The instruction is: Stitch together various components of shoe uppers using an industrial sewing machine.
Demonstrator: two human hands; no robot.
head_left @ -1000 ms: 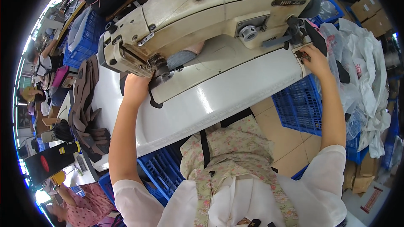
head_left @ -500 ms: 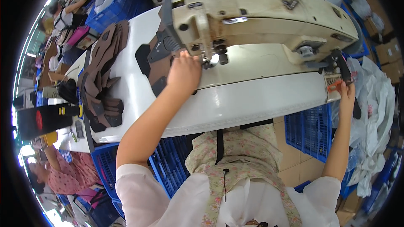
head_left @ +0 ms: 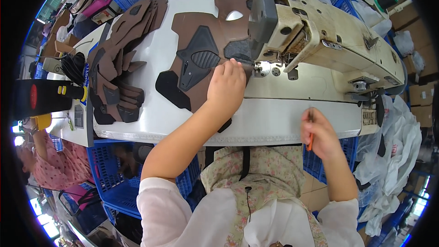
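Observation:
A brown fabric panel [head_left: 192, 32] with black and dark grey patches lies flat on the white sewing table, left of the sewing machine [head_left: 320, 41]. My left hand [head_left: 227, 84] is closed on the panel's right edge, fingertips together, close to the presser foot [head_left: 261, 68]. A moulded dark grey piece [head_left: 200, 59] sits on the panel's middle. Above the table's front edge, my right hand [head_left: 322, 132] is closed round a slim orange-handled tool [head_left: 311, 141] with a dark tip; blur hides its exact kind.
Brown cut pieces [head_left: 114, 59] are heaped at the table's left. Blue crates [head_left: 114, 178] stand below the front edge, and others behind. Clear plastic bags [head_left: 398, 142] hang at the right. Another person in a pink patterned top [head_left: 68, 160] is at the far left.
The panel has slid left out from under the machine head, and my left hand rests nearer its right edge. My right hand has left the table's right end, carrying the orange-handled tool leftward.

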